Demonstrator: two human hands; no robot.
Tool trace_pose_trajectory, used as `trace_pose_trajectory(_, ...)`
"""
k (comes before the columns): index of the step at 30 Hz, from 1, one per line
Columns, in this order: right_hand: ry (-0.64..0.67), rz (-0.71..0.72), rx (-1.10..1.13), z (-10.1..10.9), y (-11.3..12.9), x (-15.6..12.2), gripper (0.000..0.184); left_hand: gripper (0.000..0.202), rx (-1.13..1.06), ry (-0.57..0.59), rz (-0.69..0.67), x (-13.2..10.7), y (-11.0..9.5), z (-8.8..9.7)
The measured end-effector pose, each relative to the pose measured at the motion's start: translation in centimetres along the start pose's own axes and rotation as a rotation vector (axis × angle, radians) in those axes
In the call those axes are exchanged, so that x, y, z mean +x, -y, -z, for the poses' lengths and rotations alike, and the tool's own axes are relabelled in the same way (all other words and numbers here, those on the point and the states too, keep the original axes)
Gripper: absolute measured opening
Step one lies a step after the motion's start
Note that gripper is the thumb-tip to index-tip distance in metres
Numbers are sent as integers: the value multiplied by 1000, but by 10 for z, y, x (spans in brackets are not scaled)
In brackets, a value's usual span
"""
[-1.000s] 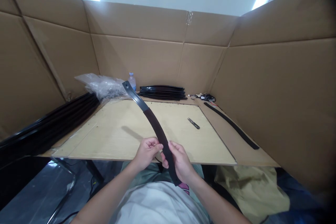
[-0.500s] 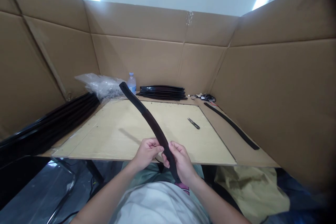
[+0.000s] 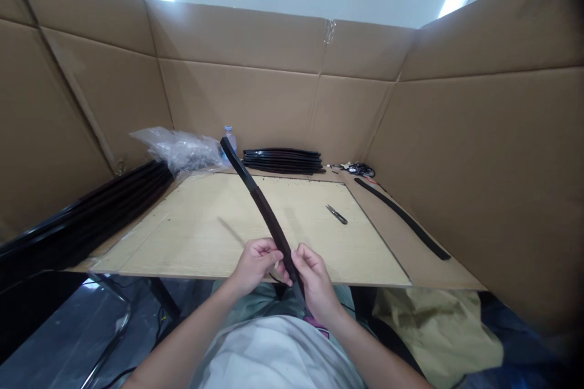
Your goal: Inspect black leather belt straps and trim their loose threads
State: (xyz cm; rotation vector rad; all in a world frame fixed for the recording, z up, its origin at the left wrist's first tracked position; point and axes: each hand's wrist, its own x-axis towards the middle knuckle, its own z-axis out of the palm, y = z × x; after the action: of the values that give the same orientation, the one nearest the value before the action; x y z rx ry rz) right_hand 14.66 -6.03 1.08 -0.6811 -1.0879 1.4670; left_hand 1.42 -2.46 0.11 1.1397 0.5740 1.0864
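Both my hands grip a long, curved black strip (image 3: 260, 203) near its lower end, over the table's front edge. My left hand (image 3: 255, 264) pinches it from the left, fingers curled. My right hand (image 3: 314, 282) wraps round it from the right. The strip rises away from me, edge-on, and its far tip reaches up by the water bottle (image 3: 229, 137). Its near end is hidden behind my right hand.
The light wooden board (image 3: 205, 237) lies on the table inside tall cardboard walls (image 3: 483, 164). Small snips (image 3: 336, 214) lie right of centre. A stack of black strips (image 3: 281, 160) sits at the back, a long bundle (image 3: 86, 213) at left, a single strip (image 3: 401, 216) at right, crumpled plastic bag (image 3: 180, 149) back left.
The strip has been twisted in my hands, turning from flat-faced to edge-on, and its far tip has swung a little to the right. My hands stayed in place.
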Motion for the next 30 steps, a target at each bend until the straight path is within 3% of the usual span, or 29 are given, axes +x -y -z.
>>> trace_pose_trajectory(7,-32,60,-22,-1,-1,-2,31,21,128,18,-20,2,-1,4)
trace_pose_trajectory(12,-110,69,-46,-1,-2,-2,35,24,154,-31,-28,4,2,6)
trace_pose_trajectory(30,-106,119,-179,3,-2,-1,25,24,130,-80,-22,4,0,5)
